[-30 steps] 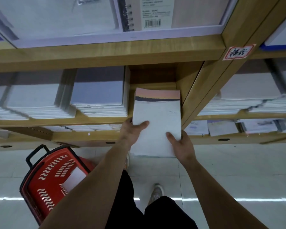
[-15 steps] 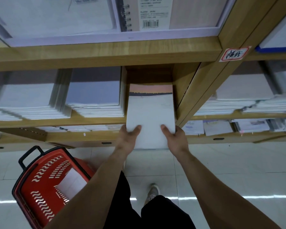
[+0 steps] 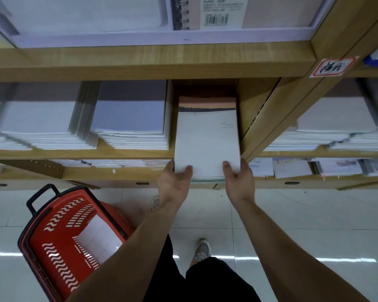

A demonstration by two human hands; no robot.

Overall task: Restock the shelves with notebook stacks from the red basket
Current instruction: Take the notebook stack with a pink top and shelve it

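Observation:
A stack of white notebooks with a pink and dark band at the far end [image 3: 206, 138] lies mostly inside the narrow gap of the wooden shelf [image 3: 140, 154], between a neighbouring stack and the upright divider. My left hand [image 3: 175, 182] grips its near left corner, thumb on top. My right hand [image 3: 238, 182] grips the near right corner the same way. The red basket [image 3: 59, 247] stands on the floor at lower left with a white notebook [image 3: 98, 240] inside.
Bluish-white notebook stacks [image 3: 129, 120] fill the shelf to the left, and more stacks [image 3: 327, 129] lie in the bay to the right. A wooden divider [image 3: 255, 118] borders the gap. A lower shelf holds small notebooks [image 3: 290, 167]. My foot [image 3: 202, 250] stands on the tiled floor.
Both hands have pushed the notebook stack forward and straightened it, so it now sits deep in the shelf gap instead of hanging tilted in front of it.

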